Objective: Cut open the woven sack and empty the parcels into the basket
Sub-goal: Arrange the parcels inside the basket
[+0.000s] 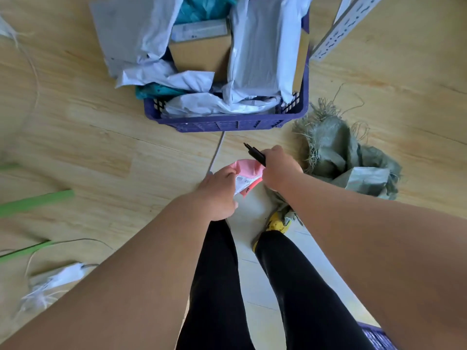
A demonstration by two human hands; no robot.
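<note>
A purple plastic basket (227,122) stands on the floor ahead, heaped with white, grey and teal mailer bags and a brown carton. The green woven sack (338,152) lies crumpled and frayed on the floor to its right, with a grey parcel (369,180) poking from it. My left hand (217,193) holds a pink parcel (246,169) with a white label, low over the floor in front of the basket. My right hand (280,170) touches the same parcel's right side while gripping a black cutter (255,154) that points up and left.
My legs in black trousers and a yellow shoe (276,223) are below the hands. Green strips (35,202) and white plastic scraps (58,279) lie on the wooden floor at left. A perforated metal rack post (346,29) stands at top right. Another purple basket's corner (376,337) shows at bottom right.
</note>
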